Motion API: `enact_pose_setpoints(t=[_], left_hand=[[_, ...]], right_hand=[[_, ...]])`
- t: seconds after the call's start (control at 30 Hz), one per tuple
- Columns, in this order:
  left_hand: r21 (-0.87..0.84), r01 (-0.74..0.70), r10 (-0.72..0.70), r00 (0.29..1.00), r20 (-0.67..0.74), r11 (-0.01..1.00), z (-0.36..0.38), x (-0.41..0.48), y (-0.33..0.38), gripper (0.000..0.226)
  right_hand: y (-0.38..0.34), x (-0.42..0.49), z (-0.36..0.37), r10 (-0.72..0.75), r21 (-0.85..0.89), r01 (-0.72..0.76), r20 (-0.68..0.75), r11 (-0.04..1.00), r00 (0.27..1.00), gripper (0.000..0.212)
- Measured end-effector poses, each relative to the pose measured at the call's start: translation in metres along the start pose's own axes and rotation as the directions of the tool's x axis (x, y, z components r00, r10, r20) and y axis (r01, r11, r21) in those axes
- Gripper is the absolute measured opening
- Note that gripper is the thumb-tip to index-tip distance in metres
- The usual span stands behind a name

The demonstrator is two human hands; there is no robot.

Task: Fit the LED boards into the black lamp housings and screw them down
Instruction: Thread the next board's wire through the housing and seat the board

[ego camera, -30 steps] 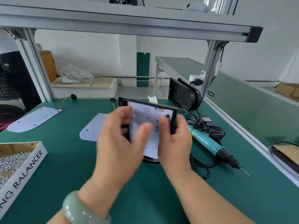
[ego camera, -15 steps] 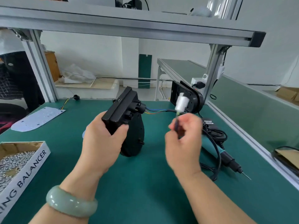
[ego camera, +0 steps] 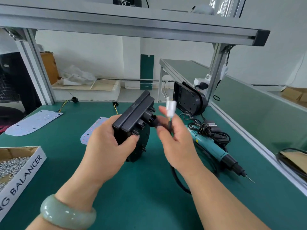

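Note:
My left hand (ego camera: 106, 146) grips a black lamp housing (ego camera: 132, 120) held above the green table, its ribbed back turned toward me and tilted. My right hand (ego camera: 176, 140) pinches the housing's cable just below its white plug connector (ego camera: 171, 107), right beside the housing's cable outlet. The LED board inside this housing is hidden. Two loose LED boards lie on the table: one (ego camera: 33, 122) at far left, another (ego camera: 93, 130) partly behind my left hand. A second black housing (ego camera: 189, 100) leans against the frame post at back right.
A teal electric screwdriver (ego camera: 214, 150) with coiled black cord lies to the right of my hands, tip pointing right. A cardboard box of screws (ego camera: 20, 165) sits at the left edge. An aluminium frame beam (ego camera: 132, 24) runs overhead, and a rail borders the table's right side.
A second ago both hands held the housing with its LED board facing me. My left hand has since flipped it back-side up, and my right hand took the cable and drew closer to the housing.

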State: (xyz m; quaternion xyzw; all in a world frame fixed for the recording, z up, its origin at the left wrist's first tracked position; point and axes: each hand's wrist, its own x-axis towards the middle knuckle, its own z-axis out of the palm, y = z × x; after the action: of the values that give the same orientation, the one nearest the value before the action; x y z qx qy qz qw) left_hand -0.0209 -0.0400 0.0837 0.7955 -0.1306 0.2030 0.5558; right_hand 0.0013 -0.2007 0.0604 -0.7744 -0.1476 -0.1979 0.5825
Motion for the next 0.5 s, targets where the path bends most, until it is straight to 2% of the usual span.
enact_pose_setpoints(t=[0.07, 0.13, 0.23, 0.3, 0.33, 0.43, 0.5], left_hand=[[-0.005, -0.003, 0.003, 1.0, -0.016, 1.0, 0.005, -0.001, 0.0, 0.045], [0.051, -0.023, 0.026, 0.998, -0.063, 0.998, 0.009, -0.001, -0.001, 0.048], [0.146, -0.034, 0.052, 0.991, -0.121, 0.989, 0.007, 0.0, -0.006, 0.047], [0.149, -0.028, 0.049, 0.989, -0.138, 0.988, 0.005, 0.002, -0.011, 0.048], [0.133, -0.01, 0.03, 0.988, -0.149, 0.991, 0.004, 0.003, -0.015, 0.047], [0.127, 0.078, -0.051, 0.978, -0.204, 0.989, 0.003, 0.007, -0.02, 0.042], [0.347, 0.109, -0.04, 0.979, -0.202, 0.932, -0.002, 0.008, -0.02, 0.055]], right_hand=[[0.004, 0.0, 0.001, -0.018, -0.153, 0.023, 0.033, 0.988, 0.999, 0.027], [0.008, 0.0, 0.002, -0.034, -0.253, 0.027, -0.023, 0.967, 0.999, 0.013], [0.011, 0.002, 0.002, -0.074, -0.331, 0.032, -0.115, 0.943, 0.991, 0.028], [0.01, 0.003, 0.002, -0.048, -0.322, 0.006, -0.122, 0.947, 0.991, 0.025], [0.01, 0.003, 0.003, -0.036, -0.319, -0.004, -0.117, 0.948, 0.993, 0.025], [0.008, 0.001, 0.006, -0.052, -0.333, 0.007, -0.127, 0.943, 0.991, 0.044], [0.006, -0.001, 0.008, -0.059, -0.342, 0.009, -0.137, 0.94, 0.989, 0.049]])
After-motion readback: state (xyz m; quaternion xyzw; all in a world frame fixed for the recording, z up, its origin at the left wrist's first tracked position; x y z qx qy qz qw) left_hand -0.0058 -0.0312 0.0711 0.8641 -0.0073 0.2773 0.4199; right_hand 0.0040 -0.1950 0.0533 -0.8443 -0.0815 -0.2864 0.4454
